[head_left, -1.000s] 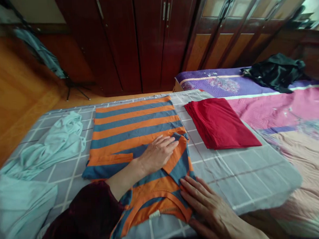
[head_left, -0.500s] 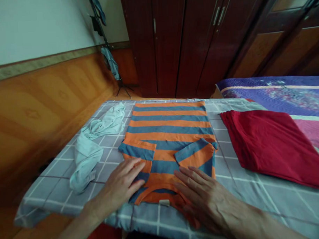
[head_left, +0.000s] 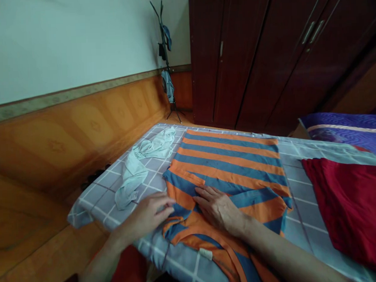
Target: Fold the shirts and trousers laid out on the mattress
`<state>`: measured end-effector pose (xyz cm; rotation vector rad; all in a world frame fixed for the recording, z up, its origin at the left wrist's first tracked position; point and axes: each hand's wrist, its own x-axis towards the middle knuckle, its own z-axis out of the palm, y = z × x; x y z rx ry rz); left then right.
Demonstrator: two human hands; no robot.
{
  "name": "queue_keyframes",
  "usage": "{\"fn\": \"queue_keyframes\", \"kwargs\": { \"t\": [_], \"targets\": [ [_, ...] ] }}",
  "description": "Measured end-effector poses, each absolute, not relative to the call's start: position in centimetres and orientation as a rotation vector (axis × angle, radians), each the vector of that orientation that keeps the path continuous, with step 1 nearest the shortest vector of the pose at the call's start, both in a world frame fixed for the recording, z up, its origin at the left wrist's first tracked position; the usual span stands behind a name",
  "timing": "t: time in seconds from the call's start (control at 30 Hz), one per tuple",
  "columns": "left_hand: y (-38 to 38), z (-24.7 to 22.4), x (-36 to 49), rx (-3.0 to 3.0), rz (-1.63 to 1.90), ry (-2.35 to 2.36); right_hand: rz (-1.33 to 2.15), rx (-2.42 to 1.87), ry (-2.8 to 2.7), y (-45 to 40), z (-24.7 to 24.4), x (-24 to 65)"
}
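Shirt (head_left: 231,158), striped orange and blue-grey, lies spread on a checked cloth (head_left: 303,229), its hem just short of the cloth's far edge and its collar towards the near edge, where the lowest part runs out of view. Both sleeves are turned inward over the body; a white label (head_left: 206,254) shows inside the neckline. The right hand (head_left: 216,208) rests on the chest between the sleeves, palm down, fingers extended and near together, gripping nothing. The left hand (head_left: 155,210) is at the shirt's left side edge, fingers loosely bent and a gap between thumb and forefinger; it seems to hold nothing, though whether the fingertips touch the fabric I cannot tell. On the left, a strip of checked cloth separates the shirt from a crumpled pale green garment (head_left: 135,169), and more cloth runs from there to the left edge. On the right, a wider strip lies between the shirt and a folded red cloth (head_left: 353,209), which is cut off by the picture's border.
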<state>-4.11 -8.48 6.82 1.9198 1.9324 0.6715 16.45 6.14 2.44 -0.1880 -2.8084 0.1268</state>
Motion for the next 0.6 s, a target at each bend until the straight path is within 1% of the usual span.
{"fn": "queue_keyframes", "kwargs": {
  "t": [0.1, 0.27, 0.47, 0.6],
  "targets": [
    [-4.6, 7.4, -8.5, 1.756, 0.758, 2.145, 0.182, -0.178, -2.763, 6.3, 2.1, 16.6],
    [0.5, 6.0, -13.0, 1.613, 0.692, 1.912, 0.189, -0.224, -2.720, 6.4, 2.0, 16.5],
    [1.4, 5.3, -13.3, 1.556, 0.824, 1.738, 0.179, -0.251, -2.702, 6.2, 1.8, 16.4],
    [1.3, 5.0, -13.5, 1.483, 0.821, 1.658, 0.161, -0.242, -2.691, 6.3, 1.7, 16.5]
  ]
}}
